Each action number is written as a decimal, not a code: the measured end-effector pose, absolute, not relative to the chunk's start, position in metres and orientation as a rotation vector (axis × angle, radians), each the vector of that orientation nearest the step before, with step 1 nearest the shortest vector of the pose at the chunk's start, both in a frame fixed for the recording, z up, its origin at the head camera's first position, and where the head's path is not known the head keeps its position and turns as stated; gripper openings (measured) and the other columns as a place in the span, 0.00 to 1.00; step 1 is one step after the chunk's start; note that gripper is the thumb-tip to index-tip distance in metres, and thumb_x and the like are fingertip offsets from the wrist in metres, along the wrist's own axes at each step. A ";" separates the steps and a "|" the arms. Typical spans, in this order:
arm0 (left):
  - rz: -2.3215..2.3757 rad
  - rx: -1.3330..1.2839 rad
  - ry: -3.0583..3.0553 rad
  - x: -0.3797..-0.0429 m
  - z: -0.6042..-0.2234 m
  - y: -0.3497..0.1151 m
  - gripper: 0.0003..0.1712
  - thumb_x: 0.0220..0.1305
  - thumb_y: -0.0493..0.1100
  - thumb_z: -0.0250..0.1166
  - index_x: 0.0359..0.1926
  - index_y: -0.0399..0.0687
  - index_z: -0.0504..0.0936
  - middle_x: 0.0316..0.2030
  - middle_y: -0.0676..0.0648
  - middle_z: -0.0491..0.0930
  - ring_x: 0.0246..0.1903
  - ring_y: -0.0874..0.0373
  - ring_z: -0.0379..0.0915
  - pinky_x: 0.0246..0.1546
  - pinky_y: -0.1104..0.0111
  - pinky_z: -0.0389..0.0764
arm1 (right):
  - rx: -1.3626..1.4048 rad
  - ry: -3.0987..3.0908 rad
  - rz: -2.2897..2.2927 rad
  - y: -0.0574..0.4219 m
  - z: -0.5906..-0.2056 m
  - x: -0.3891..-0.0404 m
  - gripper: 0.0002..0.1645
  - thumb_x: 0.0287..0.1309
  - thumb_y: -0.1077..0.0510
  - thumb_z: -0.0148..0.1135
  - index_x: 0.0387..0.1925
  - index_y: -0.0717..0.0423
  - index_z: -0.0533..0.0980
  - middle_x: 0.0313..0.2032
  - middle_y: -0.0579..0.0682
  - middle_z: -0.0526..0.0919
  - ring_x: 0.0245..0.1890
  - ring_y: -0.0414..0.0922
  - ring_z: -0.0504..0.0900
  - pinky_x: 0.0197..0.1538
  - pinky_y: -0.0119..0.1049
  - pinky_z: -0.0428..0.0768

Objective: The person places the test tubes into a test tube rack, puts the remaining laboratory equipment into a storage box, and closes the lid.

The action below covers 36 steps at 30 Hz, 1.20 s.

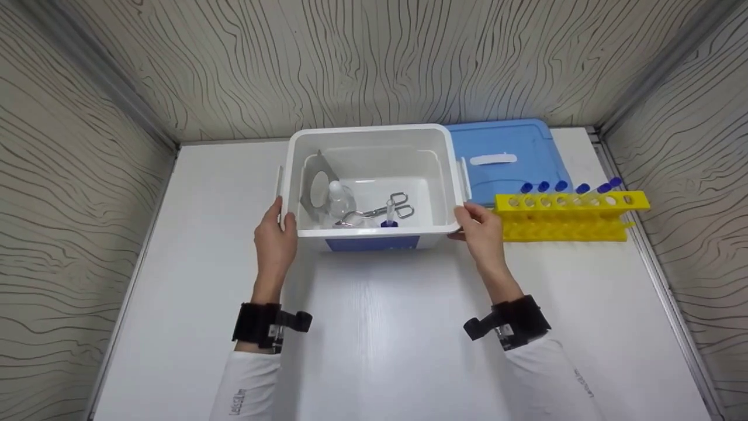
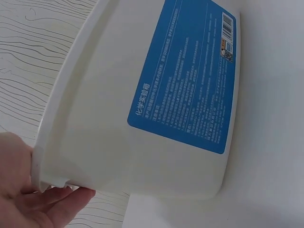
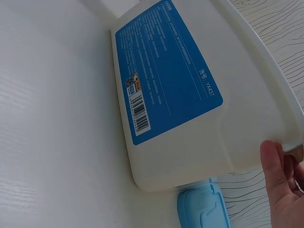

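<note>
A white plastic storage box (image 1: pixel 374 232) with a blue label (image 2: pixel 185 76) on its front stands toward the back of the table. My left hand (image 1: pixel 276 242) grips its rim at the front left corner, fingers hooked under the edge in the left wrist view. At the front right corner my right hand (image 1: pixel 482 234) pinches the rim, thumb on top and fingers beneath. Inside lie metal tongs (image 1: pixel 403 207), a clear flask (image 1: pixel 340 202) and a test tube (image 1: pixel 390 210) with a blue cap. A grey sheet (image 1: pixel 310 175) with a pale round centre leans on the left inner wall.
Right of the box is a blue lid (image 1: pixel 526 137) with a white handle (image 1: pixel 494 158). In front of it, close to my right hand, stands a yellow test tube rack (image 1: pixel 561 231) holding several blue-capped tubes. Wood-patterned panels (image 1: pixel 374 64) enclose the white table (image 1: pixel 374 339) at the back and sides.
</note>
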<state>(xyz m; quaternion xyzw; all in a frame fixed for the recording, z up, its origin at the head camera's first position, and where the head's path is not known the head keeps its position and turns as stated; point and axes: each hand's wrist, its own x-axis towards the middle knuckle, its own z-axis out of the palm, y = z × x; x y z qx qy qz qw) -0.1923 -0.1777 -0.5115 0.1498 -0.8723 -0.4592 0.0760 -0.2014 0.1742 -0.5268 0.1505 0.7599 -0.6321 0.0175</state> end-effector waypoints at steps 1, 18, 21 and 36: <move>-1.372 0.448 -2.617 -0.192 -0.512 -0.178 0.30 0.73 0.40 0.51 0.73 0.34 0.61 0.69 0.31 0.67 0.69 0.39 0.66 0.65 0.53 0.74 | 0.469 2.359 -1.963 0.174 -0.527 -0.202 0.25 0.69 0.48 0.56 0.58 0.61 0.77 0.49 0.60 0.81 0.31 0.39 0.85 0.38 0.31 0.87; -1.343 0.437 -2.637 -0.192 -0.510 -0.183 0.30 0.73 0.39 0.51 0.72 0.33 0.62 0.67 0.30 0.69 0.65 0.38 0.71 0.59 0.54 0.80 | 0.465 2.356 -1.910 0.172 -0.524 -0.202 0.26 0.70 0.48 0.55 0.60 0.61 0.76 0.52 0.61 0.82 0.32 0.39 0.85 0.39 0.29 0.87; -1.339 0.440 -2.625 -0.190 -0.510 -0.185 0.29 0.72 0.38 0.51 0.71 0.32 0.63 0.66 0.29 0.70 0.64 0.38 0.71 0.58 0.54 0.81 | 0.452 2.341 -1.935 0.169 -0.524 -0.201 0.26 0.70 0.48 0.56 0.60 0.62 0.76 0.52 0.63 0.82 0.32 0.39 0.85 0.39 0.30 0.87; -1.271 0.479 -2.633 -0.176 -0.512 -0.219 0.29 0.73 0.39 0.50 0.72 0.33 0.62 0.66 0.29 0.69 0.65 0.37 0.70 0.59 0.52 0.80 | 0.371 2.309 -1.971 0.137 -0.527 -0.202 0.23 0.69 0.52 0.57 0.56 0.64 0.78 0.49 0.66 0.83 0.29 0.39 0.85 0.37 0.31 0.87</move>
